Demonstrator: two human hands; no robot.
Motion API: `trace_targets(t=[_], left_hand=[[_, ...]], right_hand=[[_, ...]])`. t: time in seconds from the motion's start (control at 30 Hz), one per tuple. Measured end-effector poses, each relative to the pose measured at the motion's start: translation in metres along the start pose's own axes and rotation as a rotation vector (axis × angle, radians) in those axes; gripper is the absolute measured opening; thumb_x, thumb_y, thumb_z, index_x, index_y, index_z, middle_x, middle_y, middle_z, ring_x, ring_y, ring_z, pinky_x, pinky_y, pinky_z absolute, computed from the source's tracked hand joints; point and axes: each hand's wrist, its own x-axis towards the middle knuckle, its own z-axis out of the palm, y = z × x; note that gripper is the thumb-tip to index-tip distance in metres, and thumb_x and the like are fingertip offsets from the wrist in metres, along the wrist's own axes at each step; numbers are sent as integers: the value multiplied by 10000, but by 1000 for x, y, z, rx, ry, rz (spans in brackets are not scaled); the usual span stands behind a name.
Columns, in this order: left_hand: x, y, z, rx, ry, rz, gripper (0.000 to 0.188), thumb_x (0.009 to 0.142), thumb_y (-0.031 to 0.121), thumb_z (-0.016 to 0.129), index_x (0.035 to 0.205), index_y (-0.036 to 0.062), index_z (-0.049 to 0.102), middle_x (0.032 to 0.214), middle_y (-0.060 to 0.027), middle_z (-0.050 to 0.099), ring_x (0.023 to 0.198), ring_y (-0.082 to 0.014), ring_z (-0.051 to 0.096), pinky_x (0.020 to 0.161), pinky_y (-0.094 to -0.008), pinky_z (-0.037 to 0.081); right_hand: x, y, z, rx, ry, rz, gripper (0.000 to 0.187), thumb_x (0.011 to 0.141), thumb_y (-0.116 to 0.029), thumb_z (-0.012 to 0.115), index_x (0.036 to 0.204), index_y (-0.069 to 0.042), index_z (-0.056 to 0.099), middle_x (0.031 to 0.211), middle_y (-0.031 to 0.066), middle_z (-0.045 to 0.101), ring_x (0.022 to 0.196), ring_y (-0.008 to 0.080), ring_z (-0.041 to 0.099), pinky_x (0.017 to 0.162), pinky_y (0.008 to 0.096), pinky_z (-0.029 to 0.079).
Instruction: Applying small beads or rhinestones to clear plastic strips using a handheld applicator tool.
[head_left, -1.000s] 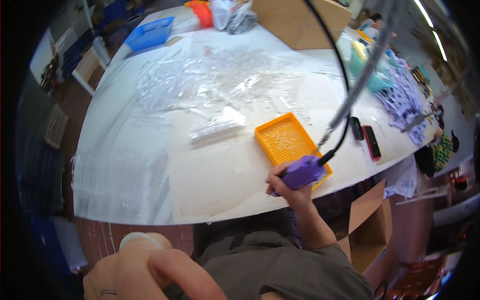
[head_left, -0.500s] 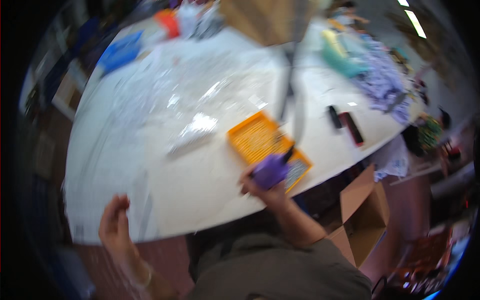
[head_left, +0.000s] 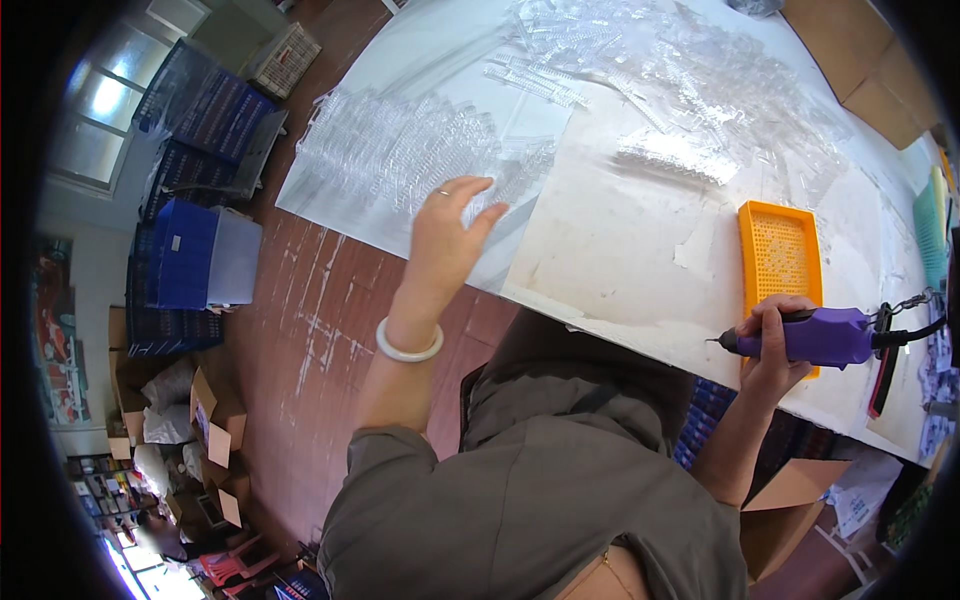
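Note:
In my right hand (head_left: 772,345) is a purple electric screwdriver (head_left: 843,337), held level with its thin bit to the left. A cord and a small chain run from its rear end. Partly behind this hand lies an orange tray (head_left: 746,240) with a grid-like floor; small pieces in it are too fine to name. My left hand (head_left: 450,232) holds nothing, its fingers apart and curved, over the table's near left edge. Closest to it is a spread of clear ridged plastic strips (head_left: 390,140).
More clear strips (head_left: 680,75) are heaped across the table (head_left: 620,250), with a bundle (head_left: 675,155) in front. A cardboard box (head_left: 860,65) stands at the far right; another open carton (head_left: 785,525) is below the right edge. Blue crates (head_left: 185,255) are stacked on the left.
My view has swung left, bringing the crates and floor into sight. The screwdriver now lies level, its bit to the left. My left hand has come over the table edge by the strips.

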Motion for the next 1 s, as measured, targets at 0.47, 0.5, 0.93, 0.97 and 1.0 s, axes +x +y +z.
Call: trace_targets(t=[0.47, 0.5, 0.93, 0.97, 1.0], left_hand=[[-11, 8, 66, -143, -154, 118, 486, 759, 44, 720, 1234, 68, 619, 1211, -138, 639, 1072, -318, 596, 936, -388, 477], [-15, 15, 68, -192, -217, 223, 489, 742, 18, 722, 1219, 73, 629, 1194, -129, 647, 1056, -310, 603, 919, -383, 487], [-42, 102, 104, -418, -458, 658, 466, 736, -3, 723, 1191, 49, 640, 1165, -143, 655, 1041, -313, 605, 906, -393, 491], [-42, 103, 103, -418, -455, 665, 466, 736, -3, 723, 1191, 49, 640, 1165, -143, 655, 1041, -313, 605, 906, -393, 491], [-41, 104, 102, -475, -449, 602, 459, 738, -7, 719, 1188, 47, 643, 1157, -139, 660, 1046, -311, 603, 908, -391, 488]], right_hand=[[1, -8, -4, -69, 16, -28, 173, 839, 62, 613, 979, -2, 535, 774, 126, 607, 545, 158, 580, 549, 258, 514], [1, -10, -5, -92, 30, -25, 173, 839, 62, 613, 979, -2, 535, 774, 126, 607, 545, 158, 580, 549, 258, 514], [-1, -22, -15, -204, 134, -22, 113, 826, 78, 648, 876, 10, 573, 727, 96, 622, 554, 145, 619, 562, 252, 512], [0, -20, -16, -181, 132, -21, 120, 828, 77, 652, 883, 8, 570, 729, 96, 623, 560, 145, 620, 563, 255, 513], [1, -19, -19, -172, 118, -18, 133, 831, 74, 660, 896, 5, 567, 737, 97, 625, 570, 146, 622, 564, 260, 517]])
